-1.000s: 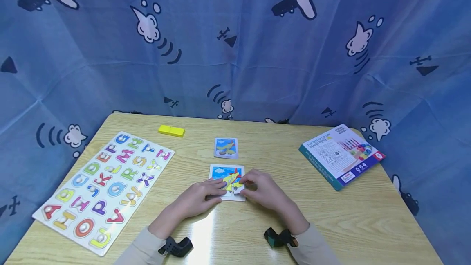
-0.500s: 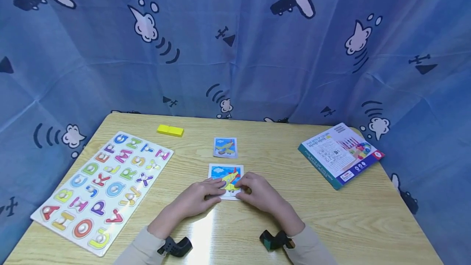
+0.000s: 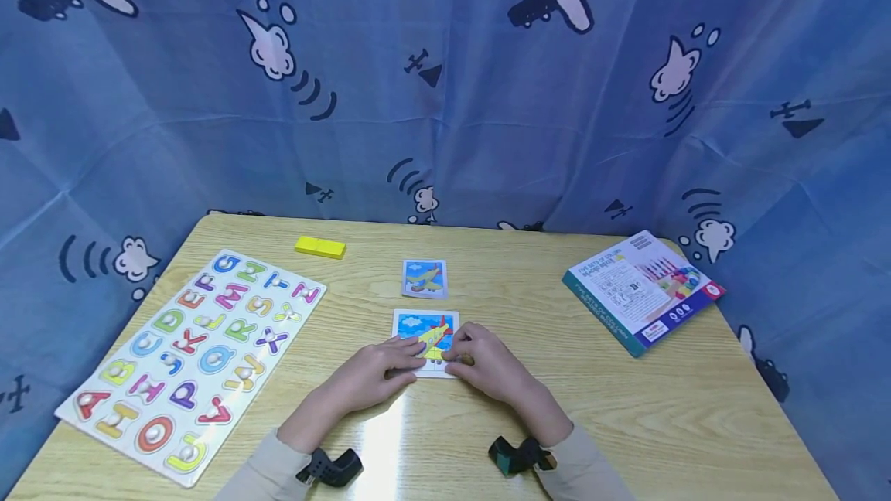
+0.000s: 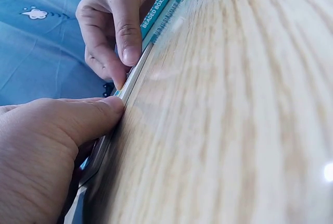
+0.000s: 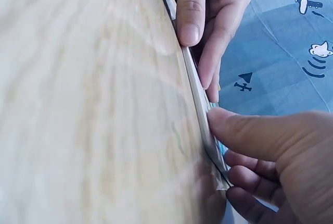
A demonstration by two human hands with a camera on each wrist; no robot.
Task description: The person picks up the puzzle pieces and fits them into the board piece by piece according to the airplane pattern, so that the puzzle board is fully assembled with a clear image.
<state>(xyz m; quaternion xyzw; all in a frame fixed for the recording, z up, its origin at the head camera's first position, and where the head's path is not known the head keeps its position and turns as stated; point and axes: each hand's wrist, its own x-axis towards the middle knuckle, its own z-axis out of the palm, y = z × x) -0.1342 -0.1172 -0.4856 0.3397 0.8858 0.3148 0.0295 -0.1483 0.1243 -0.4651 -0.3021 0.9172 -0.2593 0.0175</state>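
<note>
A small airplane jigsaw puzzle [image 3: 411, 323] in a white frame lies on the table between both hands. My left hand [image 3: 372, 373] rests at its left side, fairly straight fingers reaching over the picture to hold it steady. In the left wrist view, the left thumb [image 4: 112, 107] lies against the frame's edge. At the puzzle's right side, my right hand [image 3: 487, 362] bends thumb and index finger down onto a puzzle piece by the lower right of the picture. Those fingertips cover most of the piece. Beyond the puzzle lies a matching airplane picture card [image 3: 425, 279].
A white alphabet board [image 3: 202, 346] with colourful knobbed letters lies at the left. Near the back stands a yellow block [image 3: 320, 247]. A beaded-boxes carton [image 3: 640, 292] lies at the back right. Behind the wooden table [image 3: 626, 431] hangs a blue airplane-print curtain [image 3: 445, 83].
My right hand has moved slightly left and in over the puzzle, bringing the puzzle piece down into the picture's right side. The left hand has stayed in place.
</note>
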